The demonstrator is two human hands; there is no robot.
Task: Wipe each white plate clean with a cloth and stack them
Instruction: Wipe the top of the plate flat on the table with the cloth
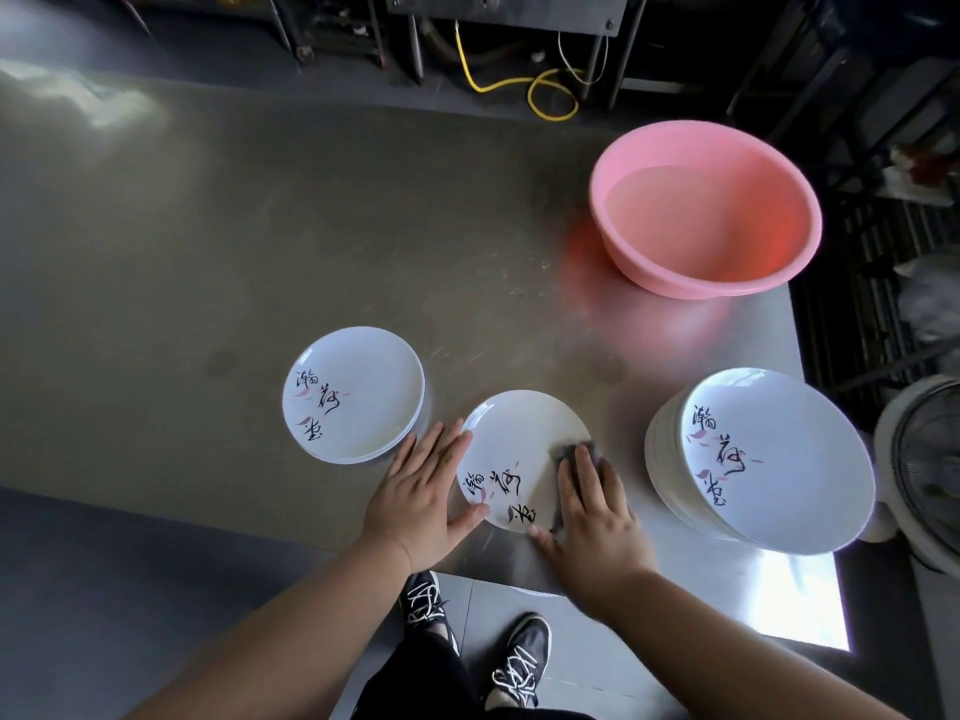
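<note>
You are seeing brushed black characters on each plate: left stack (353,394), middle plate (511,459), right stack (774,459); they are too cursive to read.

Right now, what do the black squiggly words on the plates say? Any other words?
Left stack's top plate: brush-style calligraphy, too stylised to read.
Middle plate: same calligraphy, turned, unreadable.
Right stack's top plate: same calligraphy, unreadable.
Pink basin: no writing visible.

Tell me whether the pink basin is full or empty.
Partly filled. The pink basin stands upright on the steel table, and a flat, pale water surface shows well below its rim. Nothing is seen floating in it.
</note>
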